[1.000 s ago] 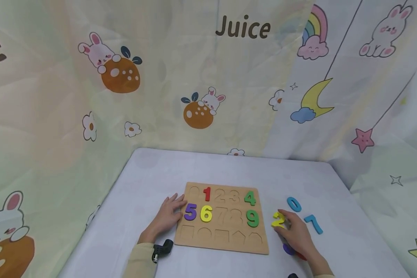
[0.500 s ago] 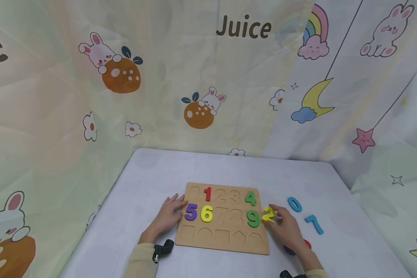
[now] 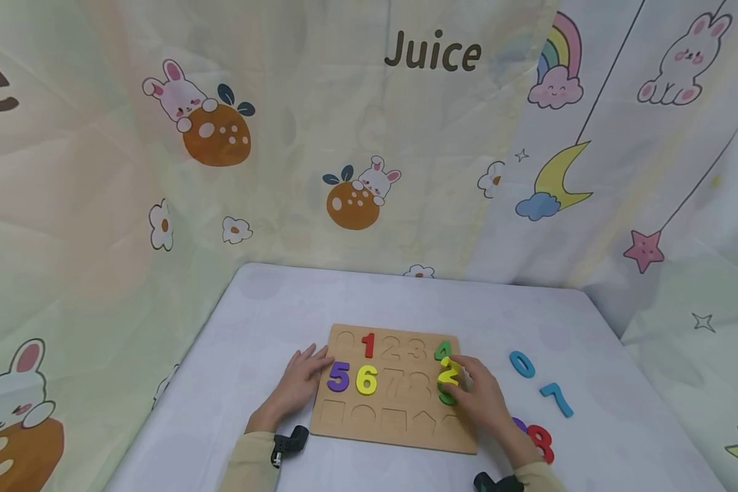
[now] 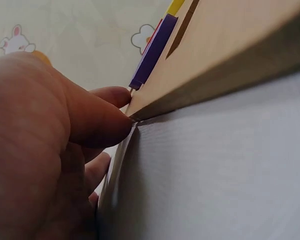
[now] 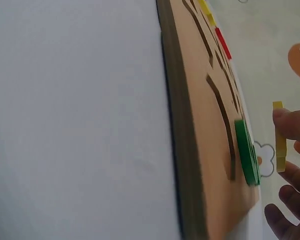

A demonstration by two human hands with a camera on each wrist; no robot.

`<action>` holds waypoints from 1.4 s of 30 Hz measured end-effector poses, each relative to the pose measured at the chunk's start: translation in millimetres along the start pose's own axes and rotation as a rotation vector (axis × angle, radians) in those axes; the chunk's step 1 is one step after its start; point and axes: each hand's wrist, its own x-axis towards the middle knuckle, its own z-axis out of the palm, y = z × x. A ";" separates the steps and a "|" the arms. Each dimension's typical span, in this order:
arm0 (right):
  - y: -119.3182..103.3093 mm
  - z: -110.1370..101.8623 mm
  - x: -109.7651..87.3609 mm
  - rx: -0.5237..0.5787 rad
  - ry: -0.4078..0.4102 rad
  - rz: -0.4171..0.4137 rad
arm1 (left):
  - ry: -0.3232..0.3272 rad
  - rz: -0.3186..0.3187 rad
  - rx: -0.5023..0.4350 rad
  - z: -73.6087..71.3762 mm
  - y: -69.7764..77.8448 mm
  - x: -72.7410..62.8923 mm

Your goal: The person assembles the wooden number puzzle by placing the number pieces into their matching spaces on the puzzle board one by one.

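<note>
My right hand (image 3: 480, 395) pinches a yellow number 2 (image 3: 447, 372) between thumb and fingers. It is over the right side of the wooden number board (image 3: 400, 434), overlapping the green 9 in the head view. In the right wrist view the yellow piece (image 5: 280, 137) is seen edge-on, raised above the board. My left hand (image 3: 296, 383) rests at the board's left edge, fingers extended, the thumb (image 4: 102, 122) touching its side. Beside those fingers sits the purple 5 (image 3: 339, 376). The yellow 6 (image 3: 366, 380), red 1 (image 3: 368, 345) and green 4 (image 3: 443, 350) also sit on the board.
Right of the board lie a blue 0 (image 3: 522, 364), a blue 7 (image 3: 556, 400) and a red 8 (image 3: 540, 443). A purple piece (image 3: 519, 424) is partly hidden behind the right wrist. A printed curtain (image 3: 295, 137) stands behind the white table (image 3: 270, 301).
My right hand has carried the yellow 2 leftward from the table beside the board to over its right side. The red 8 has come into view. My left hand stays put.
</note>
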 end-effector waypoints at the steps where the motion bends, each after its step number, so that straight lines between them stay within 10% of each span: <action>1: -2.1 2.3 0.3 -0.005 -0.004 0.000 | 0.000 -0.002 -0.003 0.2 0.2 -0.3; 42: -34.4 53.0 40.6 -0.045 -0.071 -0.070 | 0.006 -0.015 -0.031 -1.4 1.6 -1.1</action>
